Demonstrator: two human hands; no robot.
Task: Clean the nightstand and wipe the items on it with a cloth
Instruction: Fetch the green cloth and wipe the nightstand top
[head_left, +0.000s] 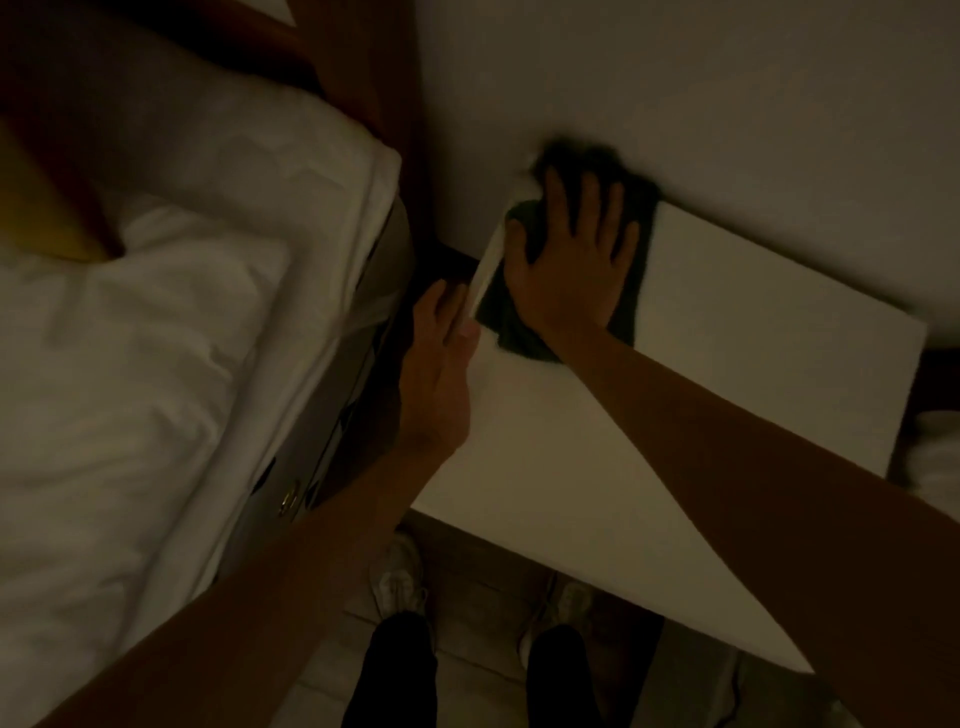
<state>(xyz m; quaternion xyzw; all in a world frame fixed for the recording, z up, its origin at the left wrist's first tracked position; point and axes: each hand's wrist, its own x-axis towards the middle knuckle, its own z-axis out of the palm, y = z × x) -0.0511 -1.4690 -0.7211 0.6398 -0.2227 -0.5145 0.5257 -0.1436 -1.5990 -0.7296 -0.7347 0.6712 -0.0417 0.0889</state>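
Observation:
The white nightstand (717, 332) fills the middle and right of the head view, its top bare apart from a dark cloth (631, 291) at the far left corner by the wall. My right hand (569, 254) lies flat on the cloth with fingers spread, pressing it down. My left hand (439, 364) rests along the nightstand's left edge, thumb on top and fingers down the side, in the gap by the bed.
A bed with white bedding (156, 322) and a dark wooden headboard (374, 78) stands close on the left. The pale wall (675, 78) runs behind the nightstand. My shoes (397, 577) and dark trousers show on the floor below. The room is dim.

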